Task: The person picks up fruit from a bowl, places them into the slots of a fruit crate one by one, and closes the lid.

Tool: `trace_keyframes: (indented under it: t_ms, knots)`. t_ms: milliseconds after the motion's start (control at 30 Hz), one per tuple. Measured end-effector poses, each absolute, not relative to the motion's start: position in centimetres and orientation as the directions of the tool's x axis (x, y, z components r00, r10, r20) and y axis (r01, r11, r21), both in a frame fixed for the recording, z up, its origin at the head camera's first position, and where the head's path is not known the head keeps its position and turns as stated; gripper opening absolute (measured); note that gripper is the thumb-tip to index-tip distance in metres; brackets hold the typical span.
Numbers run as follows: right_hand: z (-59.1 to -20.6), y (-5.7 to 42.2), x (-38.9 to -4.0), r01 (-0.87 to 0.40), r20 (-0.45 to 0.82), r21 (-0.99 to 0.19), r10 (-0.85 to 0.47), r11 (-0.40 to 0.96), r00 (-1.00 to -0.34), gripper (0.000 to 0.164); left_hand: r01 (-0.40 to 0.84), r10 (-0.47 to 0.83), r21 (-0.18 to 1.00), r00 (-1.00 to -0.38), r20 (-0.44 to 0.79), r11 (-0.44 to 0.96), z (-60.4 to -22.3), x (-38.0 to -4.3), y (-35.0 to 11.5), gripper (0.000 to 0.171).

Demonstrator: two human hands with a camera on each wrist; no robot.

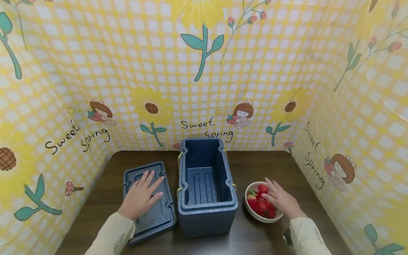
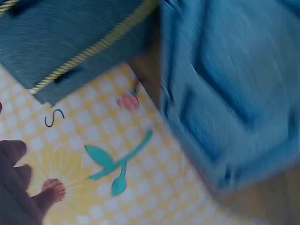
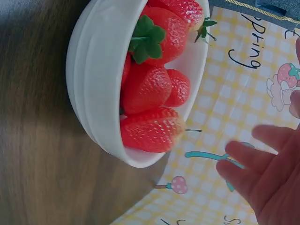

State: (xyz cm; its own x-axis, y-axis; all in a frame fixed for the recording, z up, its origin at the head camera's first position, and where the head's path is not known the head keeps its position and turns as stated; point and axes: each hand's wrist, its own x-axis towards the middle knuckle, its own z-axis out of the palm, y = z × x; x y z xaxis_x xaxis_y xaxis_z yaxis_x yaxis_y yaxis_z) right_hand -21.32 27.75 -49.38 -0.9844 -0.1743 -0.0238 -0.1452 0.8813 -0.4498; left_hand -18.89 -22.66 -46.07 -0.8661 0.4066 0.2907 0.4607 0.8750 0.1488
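In the head view my left hand (image 1: pixel 140 196) is spread over a dark blue-grey foam lid (image 1: pixel 156 216) lying on the table; whether it touches the lid I cannot tell. My right hand (image 1: pixel 282 199) reaches over the right side of a white bowl (image 1: pixel 261 218) of red strawberries (image 1: pixel 261 205). In the right wrist view, the fingers (image 3: pixel 248 159) are apart from the strawberries (image 3: pixel 145 89), some with green leaves. Between the hands stands a lidless foam box (image 1: pixel 207 219), with ridges on its bare floor and yellow cords at its sides.
The box, lid and bowl stand on a dark wooden table (image 1: pixel 261 166). A yellow-checked cloth (image 1: pixel 204 99) with sunflowers, mushrooms and "Sweet Spring" lettering rises behind and on both sides. The bowl sits right of the box, the lid left of it.
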Motion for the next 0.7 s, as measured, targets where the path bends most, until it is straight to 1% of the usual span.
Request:
trace_keyframes:
  t_ms: [67,133,200,267,367,500,600,700]
  knots:
    - [-49.7,27.8,-21.5,-0.113,-0.057,-0.504,-0.164,0.856,-0.985,0.075,0.462,0.392,0.259,-0.876,0.279,0.848,-46.0,-19.0,-22.3,0.056]
    - [-50.0,27.7,-21.7,-0.084,-0.077,-0.545,-0.149,0.834,-0.986,0.074,0.462,0.384,0.356,-0.883,0.271,0.812,-45.9,-19.0,-21.8,0.059]
    - [-50.3,27.6,-21.9,-0.08,-0.072,-0.566,-0.146,0.821,-0.987,0.07,0.465,0.387,0.405,-0.884,0.261,0.788,-45.7,-18.9,-21.3,0.064]
    - [-50.5,27.5,-22.0,-0.081,-0.059,-0.579,-0.14,0.811,-0.988,0.062,0.46,0.39,0.437,-0.888,0.246,0.772,-45.6,-18.9,-20.6,0.071]
    - [-50.9,27.3,-22.1,-0.119,-0.016,-0.597,-0.16,0.794,-0.987,0.051,0.461,0.4,0.446,-0.888,0.228,0.767,-45.5,-18.8,-19.6,0.081]
    - [-51.7,27.0,-22.1,-0.16,0.013,-0.673,-0.205,0.722,-0.979,0.043,0.485,0.423,0.421,-0.875,0.238,0.767,-45.3,-19.0,-18.5,0.085]
    - [-52.2,26.8,-22.1,-0.149,-0.003,-0.743,-0.225,0.652,-0.974,0.043,0.509,0.443,0.407,-0.861,0.252,0.758,-45.2,-19.1,-17.8,0.085]
    - [-52.3,26.2,-21.9,-0.089,-0.054,-0.783,-0.21,0.616,-0.976,0.046,0.525,0.462,0.406,-0.851,0.249,0.748,-45.1,-19.1,-17.5,0.084]
